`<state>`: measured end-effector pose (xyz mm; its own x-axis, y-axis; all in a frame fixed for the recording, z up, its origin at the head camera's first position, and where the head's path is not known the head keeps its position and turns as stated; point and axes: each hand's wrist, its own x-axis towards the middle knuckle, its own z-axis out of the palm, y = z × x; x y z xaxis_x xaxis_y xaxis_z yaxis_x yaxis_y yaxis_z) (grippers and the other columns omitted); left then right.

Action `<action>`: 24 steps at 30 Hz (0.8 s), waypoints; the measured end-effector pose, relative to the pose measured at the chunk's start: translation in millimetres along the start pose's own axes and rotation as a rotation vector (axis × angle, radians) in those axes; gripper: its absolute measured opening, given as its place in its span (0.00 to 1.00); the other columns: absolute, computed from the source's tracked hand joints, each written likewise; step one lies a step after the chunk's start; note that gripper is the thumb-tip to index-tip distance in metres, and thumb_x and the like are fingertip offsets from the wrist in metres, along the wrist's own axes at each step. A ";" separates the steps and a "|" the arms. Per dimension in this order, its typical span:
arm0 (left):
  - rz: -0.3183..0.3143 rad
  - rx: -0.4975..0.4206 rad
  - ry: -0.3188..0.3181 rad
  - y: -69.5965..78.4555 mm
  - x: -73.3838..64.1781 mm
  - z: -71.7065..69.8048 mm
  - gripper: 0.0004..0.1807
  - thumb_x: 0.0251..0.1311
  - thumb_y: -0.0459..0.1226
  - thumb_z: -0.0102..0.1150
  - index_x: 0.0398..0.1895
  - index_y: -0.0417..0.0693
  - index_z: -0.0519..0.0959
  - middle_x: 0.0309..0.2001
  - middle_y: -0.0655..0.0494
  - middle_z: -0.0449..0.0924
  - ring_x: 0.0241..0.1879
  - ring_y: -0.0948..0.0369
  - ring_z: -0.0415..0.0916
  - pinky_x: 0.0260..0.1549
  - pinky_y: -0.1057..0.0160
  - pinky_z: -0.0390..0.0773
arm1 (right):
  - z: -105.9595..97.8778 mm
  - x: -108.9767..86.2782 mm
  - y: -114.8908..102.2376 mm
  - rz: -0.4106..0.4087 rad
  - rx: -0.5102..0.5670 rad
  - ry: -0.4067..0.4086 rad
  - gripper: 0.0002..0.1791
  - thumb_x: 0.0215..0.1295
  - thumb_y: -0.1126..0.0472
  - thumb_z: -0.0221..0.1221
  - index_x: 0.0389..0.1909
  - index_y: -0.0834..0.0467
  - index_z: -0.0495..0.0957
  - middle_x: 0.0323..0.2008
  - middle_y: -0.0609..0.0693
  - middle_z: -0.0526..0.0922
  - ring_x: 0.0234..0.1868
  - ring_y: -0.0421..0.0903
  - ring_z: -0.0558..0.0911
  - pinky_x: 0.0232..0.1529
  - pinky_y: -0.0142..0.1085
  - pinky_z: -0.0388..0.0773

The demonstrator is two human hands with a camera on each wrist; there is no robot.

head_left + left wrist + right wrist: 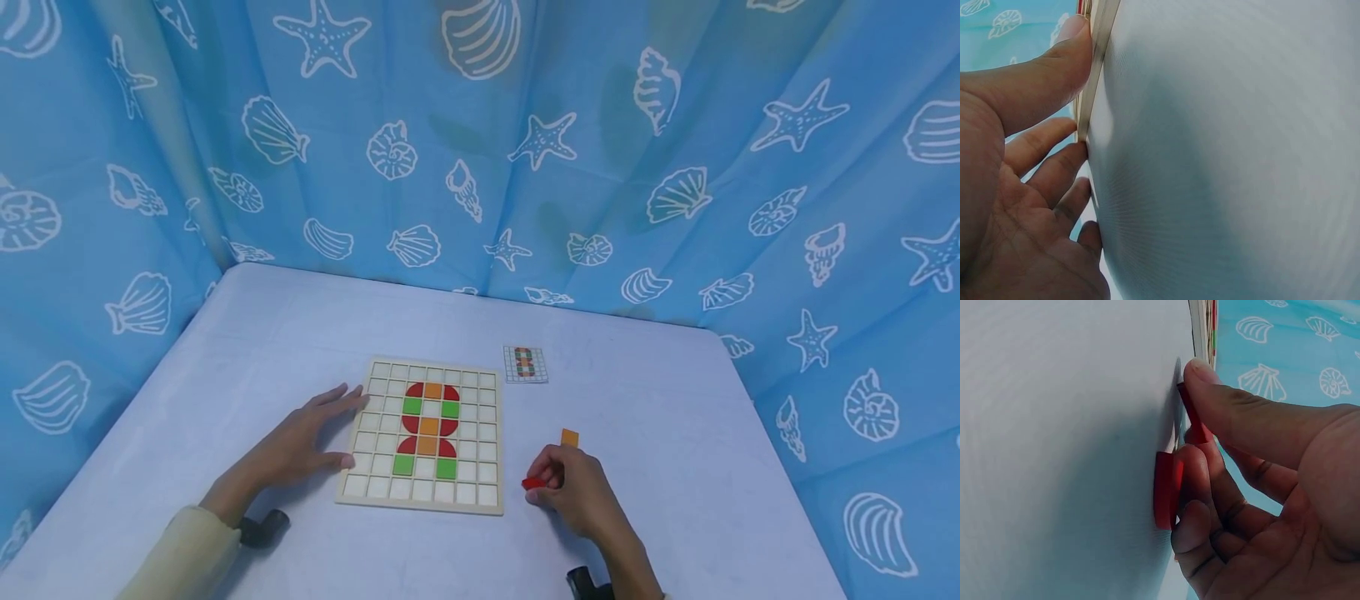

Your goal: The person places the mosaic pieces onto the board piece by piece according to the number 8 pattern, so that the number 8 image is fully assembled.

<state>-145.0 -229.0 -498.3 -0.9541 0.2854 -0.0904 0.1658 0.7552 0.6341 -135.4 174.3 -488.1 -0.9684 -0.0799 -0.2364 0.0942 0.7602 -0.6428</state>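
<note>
A wooden grid board point(480, 433) lies on the table with red rounded tiles, orange squares point(428, 426) and green squares point(403, 465) set in its middle columns. My left hand point(296, 442) is spread along the board's left edge, thumb and fingertips right at the rim; the left wrist view shows the thumb against the frame side. To the right of the board, my right hand point(573, 487) pinches a red tile point(1191, 412) between thumb and fingers. A second red tile point(1164, 490) stands on edge by the curled lower fingers. Beyond that hand lies an orange square tile point(570, 437).
A small printed card point(525, 365) with a coloured grid pattern lies behind the board to the right. A white cloth covers the table point(675, 400). Blue curtains point(480, 150) with shell prints hang behind and at the sides.
</note>
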 end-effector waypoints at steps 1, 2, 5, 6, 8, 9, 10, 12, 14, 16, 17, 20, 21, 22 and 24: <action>-0.002 -0.001 -0.001 0.1 0.0 -0.1 0.51 0.55 0.48 0.81 0.82 0.56 0.66 0.84 0.39 0.56 0.83 0.33 0.51 0.73 0.25 0.62 | 0.6 0.0 0.0 0.001 0.004 0.002 0.17 0.50 0.69 0.80 0.34 0.51 0.82 0.31 0.47 0.80 0.33 0.44 0.77 0.34 0.31 0.77; -0.003 0.000 -0.001 -0.2 0.1 -0.1 0.51 0.55 0.48 0.81 0.82 0.55 0.66 0.84 0.39 0.56 0.83 0.33 0.51 0.73 0.25 0.62 | 1.2 0.0 -0.3 0.002 0.010 0.007 0.18 0.51 0.68 0.80 0.34 0.51 0.81 0.30 0.47 0.80 0.33 0.44 0.77 0.34 0.31 0.78; -0.005 0.000 -0.004 -0.8 0.3 -0.1 0.51 0.55 0.47 0.80 0.82 0.55 0.65 0.84 0.39 0.56 0.83 0.33 0.50 0.73 0.25 0.62 | 2.7 0.4 -0.9 0.001 0.039 0.031 0.19 0.53 0.68 0.80 0.35 0.50 0.79 0.30 0.47 0.79 0.31 0.45 0.77 0.30 0.30 0.78; -0.007 0.000 -0.005 -1.0 0.4 -0.1 0.51 0.56 0.47 0.80 0.82 0.55 0.65 0.84 0.39 0.56 0.83 0.33 0.50 0.73 0.25 0.62 | 2.9 0.5 -1.2 -0.001 0.047 0.040 0.19 0.54 0.68 0.79 0.35 0.49 0.78 0.29 0.47 0.79 0.31 0.45 0.77 0.29 0.30 0.78; -0.010 -0.001 -0.005 -1.3 0.6 -0.3 0.51 0.56 0.46 0.80 0.82 0.55 0.65 0.84 0.39 0.56 0.83 0.33 0.50 0.74 0.25 0.62 | 2.6 0.6 -2.1 -0.009 0.074 0.053 0.19 0.56 0.68 0.78 0.35 0.49 0.77 0.28 0.48 0.78 0.30 0.46 0.77 0.26 0.31 0.78; -0.011 0.000 -0.006 -1.2 0.6 -0.4 0.51 0.56 0.47 0.80 0.82 0.55 0.65 0.84 0.39 0.55 0.83 0.33 0.50 0.74 0.25 0.62 | 2.1 0.5 -2.4 -0.015 0.087 0.059 0.18 0.57 0.69 0.77 0.35 0.49 0.76 0.28 0.48 0.78 0.30 0.46 0.77 0.25 0.31 0.78; -0.011 0.001 -0.006 -1.2 0.7 -0.4 0.51 0.56 0.47 0.80 0.82 0.55 0.65 0.84 0.39 0.56 0.83 0.33 0.50 0.74 0.25 0.62 | 1.6 0.5 -2.8 -0.023 0.096 0.064 0.18 0.58 0.69 0.76 0.34 0.49 0.76 0.28 0.48 0.78 0.29 0.46 0.78 0.24 0.32 0.78; -0.013 0.003 -0.005 -1.5 0.9 -0.2 0.51 0.56 0.47 0.80 0.82 0.56 0.65 0.84 0.39 0.55 0.83 0.33 0.51 0.74 0.25 0.62 | 0.5 0.5 -3.3 -0.037 0.116 0.075 0.16 0.60 0.70 0.75 0.33 0.49 0.77 0.29 0.48 0.80 0.29 0.46 0.78 0.25 0.32 0.79; -0.013 0.003 -0.005 -1.5 1.0 0.0 0.51 0.56 0.46 0.80 0.82 0.56 0.65 0.84 0.39 0.55 0.83 0.33 0.50 0.74 0.25 0.62 | -0.5 1.0 -3.4 -0.049 0.143 0.087 0.14 0.61 0.71 0.73 0.33 0.49 0.81 0.31 0.47 0.83 0.30 0.46 0.79 0.26 0.32 0.81; -0.012 0.003 -0.005 -1.7 0.9 0.0 0.51 0.56 0.46 0.80 0.82 0.56 0.65 0.84 0.39 0.55 0.83 0.33 0.50 0.74 0.25 0.62 | -1.3 1.4 -3.7 -0.051 0.174 0.090 0.13 0.61 0.71 0.73 0.35 0.49 0.85 0.33 0.46 0.86 0.29 0.46 0.80 0.26 0.32 0.81; -0.011 0.001 -0.006 -1.9 0.7 -0.1 0.51 0.56 0.46 0.80 0.82 0.56 0.65 0.84 0.39 0.55 0.83 0.33 0.50 0.74 0.25 0.61 | -1.5 1.8 -3.9 -0.050 0.193 0.089 0.13 0.61 0.71 0.73 0.37 0.49 0.87 0.34 0.46 0.87 0.28 0.46 0.80 0.25 0.33 0.81; -0.011 -0.002 -0.008 -2.1 0.3 -0.2 0.51 0.56 0.47 0.80 0.82 0.57 0.65 0.85 0.39 0.55 0.83 0.33 0.50 0.73 0.24 0.61 | -1.6 2.0 -5.1 -0.049 0.237 0.093 0.15 0.59 0.72 0.75 0.41 0.49 0.89 0.33 0.48 0.87 0.25 0.46 0.80 0.21 0.35 0.80; -0.012 -0.002 -0.009 -2.2 0.2 -0.2 0.51 0.56 0.47 0.80 0.82 0.57 0.65 0.85 0.39 0.55 0.83 0.33 0.50 0.73 0.24 0.61 | -1.4 2.0 -5.4 -0.055 0.248 0.099 0.15 0.58 0.71 0.75 0.41 0.49 0.89 0.33 0.48 0.87 0.25 0.46 0.80 0.20 0.35 0.79; -0.013 -0.002 -0.010 -2.3 0.3 -0.2 0.51 0.56 0.47 0.80 0.82 0.57 0.65 0.85 0.39 0.55 0.83 0.33 0.50 0.73 0.24 0.61 | -0.9 1.8 -5.8 -0.062 0.262 0.105 0.14 0.58 0.70 0.75 0.40 0.49 0.89 0.32 0.48 0.87 0.25 0.47 0.81 0.19 0.35 0.79; -0.015 -0.003 -0.012 -2.2 0.3 -0.1 0.51 0.56 0.47 0.80 0.83 0.57 0.65 0.85 0.39 0.55 0.83 0.33 0.50 0.73 0.24 0.61 | 0.4 1.7 -6.5 -0.089 0.276 0.127 0.11 0.61 0.68 0.75 0.39 0.49 0.88 0.30 0.48 0.87 0.26 0.47 0.83 0.19 0.35 0.79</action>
<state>-145.7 -230.6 -499.7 -0.9536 0.2807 -0.1091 0.1504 0.7579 0.6348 -137.6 168.9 -484.6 -0.9951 -0.0441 -0.0886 0.0501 0.5484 -0.8347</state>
